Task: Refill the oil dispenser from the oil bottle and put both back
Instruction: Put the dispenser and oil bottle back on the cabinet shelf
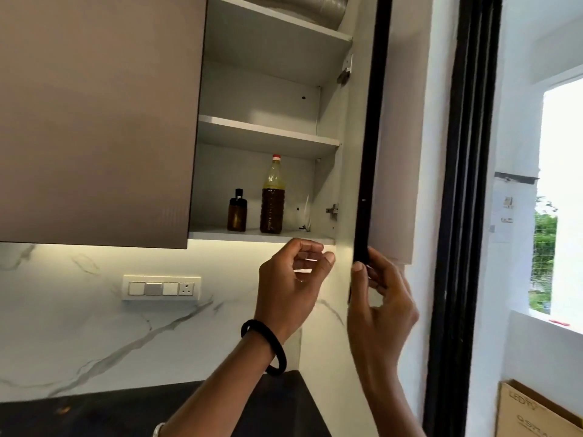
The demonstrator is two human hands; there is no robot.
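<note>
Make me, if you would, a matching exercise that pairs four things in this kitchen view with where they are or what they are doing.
Things:
1. oil bottle
2. oil dispenser
3. right hand
4. switch panel

Places or states:
A. on the marble wall
B. grips the edge of the open cabinet door
C. on the bottom shelf, red cap
D. on the bottom shelf, black cap

Pairs: 1-C; 2-D; 3-B; 4-A.

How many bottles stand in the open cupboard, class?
2. Both stand on the bottom shelf: a small amber bottle on the left, a tall red-capped bottle to its right. The closed door beside may hide more.
</note>
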